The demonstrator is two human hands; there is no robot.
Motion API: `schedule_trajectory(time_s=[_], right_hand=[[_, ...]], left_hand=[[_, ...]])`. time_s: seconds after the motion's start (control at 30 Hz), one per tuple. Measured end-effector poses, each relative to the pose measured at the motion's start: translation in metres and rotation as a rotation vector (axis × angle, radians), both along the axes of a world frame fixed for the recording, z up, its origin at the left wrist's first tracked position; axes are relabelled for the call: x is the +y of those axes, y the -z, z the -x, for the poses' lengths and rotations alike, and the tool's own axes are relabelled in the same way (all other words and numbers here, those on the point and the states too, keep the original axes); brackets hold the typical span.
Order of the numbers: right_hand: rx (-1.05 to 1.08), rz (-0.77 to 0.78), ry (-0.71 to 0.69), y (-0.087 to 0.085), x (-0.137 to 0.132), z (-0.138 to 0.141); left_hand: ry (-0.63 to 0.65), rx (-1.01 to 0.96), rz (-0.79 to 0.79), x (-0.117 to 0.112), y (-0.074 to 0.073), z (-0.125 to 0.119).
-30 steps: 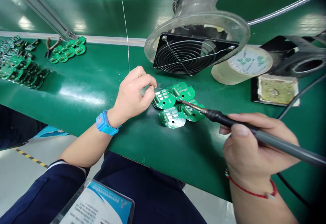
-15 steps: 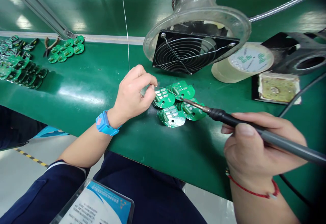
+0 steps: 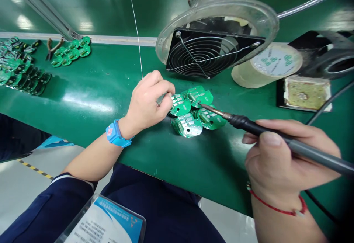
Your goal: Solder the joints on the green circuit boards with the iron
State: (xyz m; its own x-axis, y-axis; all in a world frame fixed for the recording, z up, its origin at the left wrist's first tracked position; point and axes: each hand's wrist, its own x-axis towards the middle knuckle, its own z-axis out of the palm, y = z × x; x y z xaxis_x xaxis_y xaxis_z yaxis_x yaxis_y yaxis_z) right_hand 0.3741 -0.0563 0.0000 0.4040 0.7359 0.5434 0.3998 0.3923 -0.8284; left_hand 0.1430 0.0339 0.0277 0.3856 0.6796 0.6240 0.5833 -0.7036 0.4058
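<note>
Several small round green circuit boards (image 3: 193, 112) lie clustered on the green bench (image 3: 91, 88). My left hand (image 3: 148, 101), with a blue wrist strap, pinches a thin solder wire (image 3: 136, 25) that runs up out of view; its short end points at the boards. In my right hand (image 3: 287, 154) is a soldering iron (image 3: 276, 136), held like a pen. The iron's tip rests on the upper boards of the cluster, close to my left fingertips.
A fume extractor fan (image 3: 212, 42) with a clear hood hangs just behind the boards. A large roll of tape (image 3: 265, 68) and a sponge tray (image 3: 304, 93) sit at the right. More green boards (image 3: 24, 69) and pliers (image 3: 54, 47) lie far left.
The iron tip has shifted slightly right and up along the boards. My left hand has edged closer to the cluster with the wire.
</note>
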Motion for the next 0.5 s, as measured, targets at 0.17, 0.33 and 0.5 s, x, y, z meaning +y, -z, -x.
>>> schedule_trajectory(time_s=[0.17,0.33,0.5], right_hand=[[-0.005,0.039,-0.004,0.0003,0.0014,0.0009],[0.002,0.027,-0.002,-0.0006,0.0016,0.001],[-0.005,0.012,-0.002,-0.0001,0.001,0.0007]], left_hand=[[0.006,0.042,-0.034,-0.001,0.0033,-0.0032],[-0.002,0.104,-0.079,-0.0027,0.0046,-0.006],[-0.027,0.124,-0.105,-0.0034,0.0012,-0.0046]])
